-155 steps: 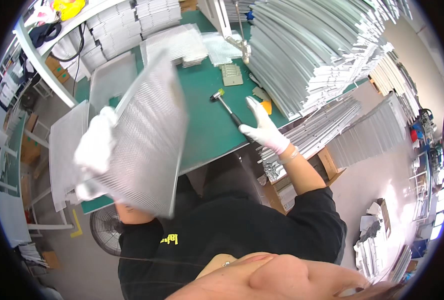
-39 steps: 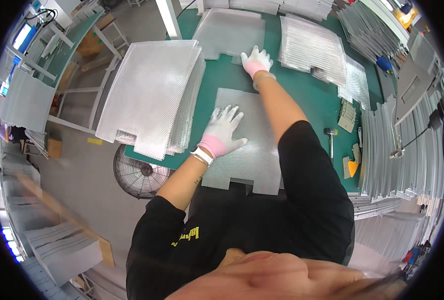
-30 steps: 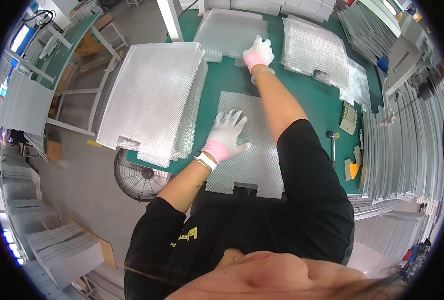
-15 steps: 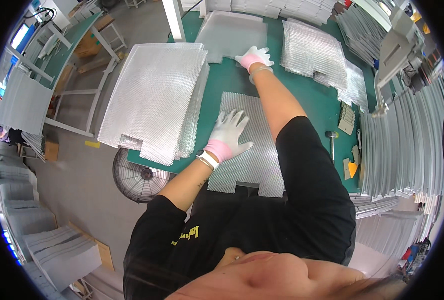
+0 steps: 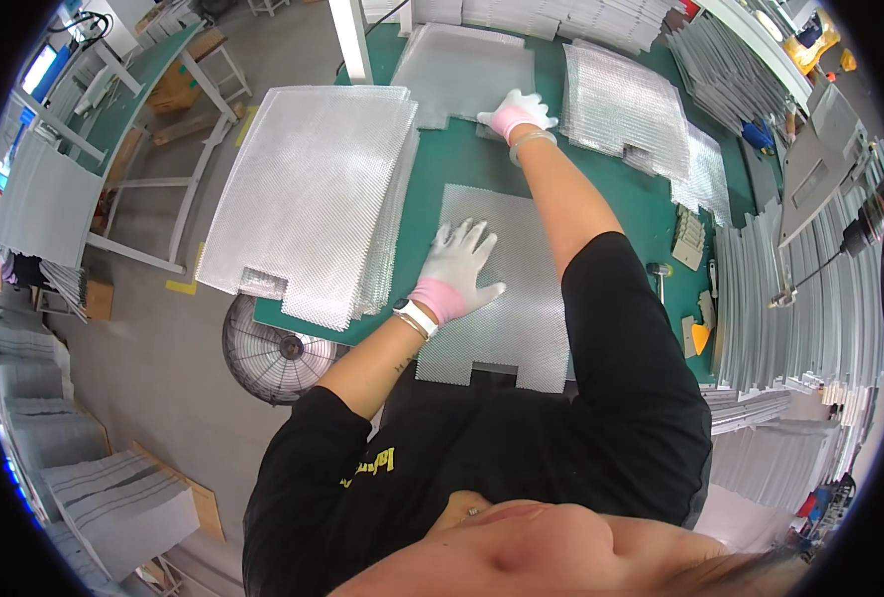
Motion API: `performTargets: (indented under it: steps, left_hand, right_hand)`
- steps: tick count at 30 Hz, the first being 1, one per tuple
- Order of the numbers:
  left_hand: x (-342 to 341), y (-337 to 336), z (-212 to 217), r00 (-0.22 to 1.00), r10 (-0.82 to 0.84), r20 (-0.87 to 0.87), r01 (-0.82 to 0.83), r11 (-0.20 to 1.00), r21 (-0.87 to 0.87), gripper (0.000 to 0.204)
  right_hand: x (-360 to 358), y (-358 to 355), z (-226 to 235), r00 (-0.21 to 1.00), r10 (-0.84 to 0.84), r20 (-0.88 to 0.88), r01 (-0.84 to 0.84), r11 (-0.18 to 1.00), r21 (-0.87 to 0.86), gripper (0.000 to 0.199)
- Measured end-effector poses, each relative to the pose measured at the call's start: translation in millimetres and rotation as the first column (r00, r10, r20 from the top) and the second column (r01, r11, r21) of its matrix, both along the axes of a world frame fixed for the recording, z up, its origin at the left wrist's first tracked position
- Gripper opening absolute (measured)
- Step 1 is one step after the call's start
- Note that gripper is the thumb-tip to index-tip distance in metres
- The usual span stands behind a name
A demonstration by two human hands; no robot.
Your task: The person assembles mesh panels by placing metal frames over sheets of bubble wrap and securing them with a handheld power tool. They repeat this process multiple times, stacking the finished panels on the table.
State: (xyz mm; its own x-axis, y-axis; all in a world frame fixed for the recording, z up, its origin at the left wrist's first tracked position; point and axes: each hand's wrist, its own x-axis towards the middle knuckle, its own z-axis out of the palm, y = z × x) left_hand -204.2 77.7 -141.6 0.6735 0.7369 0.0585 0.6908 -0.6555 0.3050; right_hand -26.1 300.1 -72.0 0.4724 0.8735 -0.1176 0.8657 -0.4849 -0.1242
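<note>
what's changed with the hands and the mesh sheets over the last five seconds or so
The left hand let go of the raised mesh stack and now lies flat on a single mesh sheet. The right hand left the hammer and reached forward to the far sheet. The green table is unchanged.

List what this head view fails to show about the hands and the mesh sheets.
- Mesh sheet under the left hand: its right edge is hidden by the right arm.
- Right hand: only its back shows, so what the fingertips press at the far sheet is hidden.
- Stack on the left: the sheets are too thin to count.
- Small tools at the table's right edge: too small to identify.
</note>
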Motion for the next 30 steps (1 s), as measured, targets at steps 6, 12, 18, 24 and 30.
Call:
performTargets:
  steps: [6, 12, 18, 24, 30]
  left_hand:
    - [-0.3, -0.5, 6.3, 0.999, 0.004, -0.047, -0.005, 1.000, -0.013, 0.080]
    - [0.8, 0.3, 2.0, 1.000, 0.004, -0.027, -0.004, 1.000, -0.003, 0.080]
    - [-0.4, 1.0, 2.3, 1.000, 0.009, -0.009, -0.008, 1.000, 0.003, 0.080]
    - [-0.6, 0.8, -1.6, 1.000, 0.004, 0.027, -0.005, 1.000, 0.005, 0.079]
    - [-0.4, 0.2, 4.8, 1.000, 0.012, -0.028, -0.012, 1.000, -0.018, 0.080]
  right_hand:
    - [-6.4, 10.5, 0.8, 0.980, 0.076, -0.183, -0.081, 0.997, -0.019, 0.084]
    - [2.4, 17.6, -32.7, 0.972, -0.051, -0.229, 0.028, 0.995, -0.100, 0.079]
    - [24.6, 9.9, -21.4, 0.946, 0.052, -0.321, 0.008, 0.983, 0.181, 0.083]
    - [9.2, -3.8, -25.2, 0.979, 0.004, -0.206, -0.009, 1.000, -0.024, 0.088]
    - [2.3, -2.5, -8.7, 0.957, -0.048, -0.287, 0.125, 0.959, 0.255, 0.071]
